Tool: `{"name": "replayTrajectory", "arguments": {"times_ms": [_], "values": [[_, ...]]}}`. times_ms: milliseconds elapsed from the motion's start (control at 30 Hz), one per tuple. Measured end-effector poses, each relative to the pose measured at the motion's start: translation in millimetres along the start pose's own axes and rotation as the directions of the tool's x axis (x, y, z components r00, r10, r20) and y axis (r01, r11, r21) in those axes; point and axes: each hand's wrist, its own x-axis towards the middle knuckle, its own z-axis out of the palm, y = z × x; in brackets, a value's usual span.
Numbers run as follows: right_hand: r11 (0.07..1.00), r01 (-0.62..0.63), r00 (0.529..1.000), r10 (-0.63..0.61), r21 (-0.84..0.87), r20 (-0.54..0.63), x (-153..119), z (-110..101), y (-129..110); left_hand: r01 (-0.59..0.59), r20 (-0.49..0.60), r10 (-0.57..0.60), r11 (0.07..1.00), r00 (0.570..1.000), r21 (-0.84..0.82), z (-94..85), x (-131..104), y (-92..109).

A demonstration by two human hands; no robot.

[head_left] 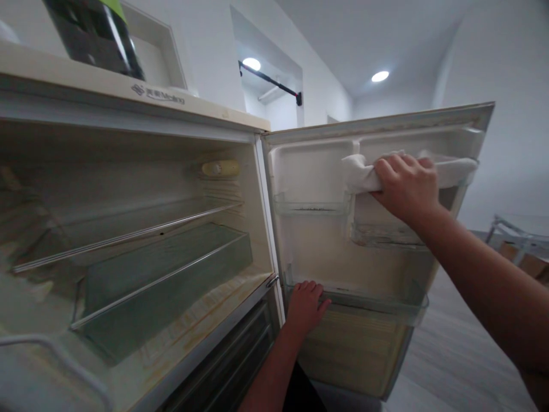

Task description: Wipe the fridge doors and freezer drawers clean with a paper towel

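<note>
An old refrigerator stands with its door (317, 166) swung wide to the right. Up at the door's upper right, my right hand (407, 183) is closed on a white cloth (454, 171), which lies along the upper door shelf. Lower down, my left hand (305, 303) rests on the rim of the bottom door shelf (377, 306), its fingers over the edge. That shelf is clear plastic. Between the hands are two smaller door bins, a left one (311, 207) and a right one (381, 236) with dark grime.
Inside the fridge are a glass shelf (137, 234) and a greenish clear drawer (171, 297) above a yellow-stained floor. A dark container (96, 37) stands on the fridge top. A metal rack (514, 229) with boxes is at far right.
</note>
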Motion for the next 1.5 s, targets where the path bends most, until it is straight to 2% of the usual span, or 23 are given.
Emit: {"name": "replayTrajectory", "arguments": {"times_ms": [100,167,233,400,533,633,700,800,867,1000,1100,1300,1400,1500], "values": [[0.999,0.045,0.973,-0.050,0.027,0.227,11,-20,18,0.006,0.015,-0.006,1.000,1.000,-0.011,-1.5,0,1],[0.994,0.074,0.918,-0.098,0.079,0.383,22,-31,27,0.011,0.024,-0.011,1.000,1.000,-0.015,-2.9,1,1],[0.986,0.095,0.865,-0.149,0.135,0.479,35,-37,30,0.011,0.028,-0.011,1.000,1.000,-0.017,-4.2,1,1],[0.948,0.178,0.777,-0.300,0.263,0.553,60,-36,19,0.006,0.040,-0.005,1.000,0.999,-0.016,-6.5,0,1],[0.952,0.176,0.748,-0.295,0.251,0.595,66,-36,11,0.006,0.044,-0.005,1.000,0.999,-0.020,-7.0,0,1],[0.970,0.198,0.766,-0.243,0.142,0.594,62,-34,9,0.001,0.045,0.000,1.000,0.999,-0.021,-6.7,1,0],[0.980,0.188,0.813,-0.193,0.066,0.550,56,-30,8,-0.001,0.041,0.002,1.000,0.999,-0.019,-6.5,0,-1],[0.991,0.133,0.898,-0.129,0.021,0.421,42,-26,10,-0.005,0.035,0.005,1.000,0.999,-0.019,-6.7,-2,-3],[0.994,0.110,0.926,-0.101,-0.004,0.363,31,-28,12,-0.009,0.036,0.010,1.000,0.999,-0.019,-7.3,-3,-4],[0.994,0.075,0.947,-0.045,-0.080,0.317,10,-40,24,-0.020,0.040,0.021,1.000,0.999,-0.017,-9.6,-4,-4],[0.988,0.031,0.969,0.006,-0.149,0.246,-5,-41,42,-0.022,0.034,0.022,1.000,0.999,-0.013,-10.0,-4,-3],[0.975,0.068,0.998,-0.063,-0.210,0.031,-30,-13,79,-0.017,0.013,0.017,1.000,1.000,-0.016,-5.1,-2,-1],[0.974,0.031,0.999,-0.033,-0.223,-0.006,-32,-2,80,-0.010,0.013,0.010,1.000,1.000,-0.021,-3.4,-1,0],[0.985,0.008,1.000,-0.012,-0.172,-0.020,-29,0,73,0.007,0.016,-0.007,1.000,1.000,-0.013,-2.8,0,2]]}}
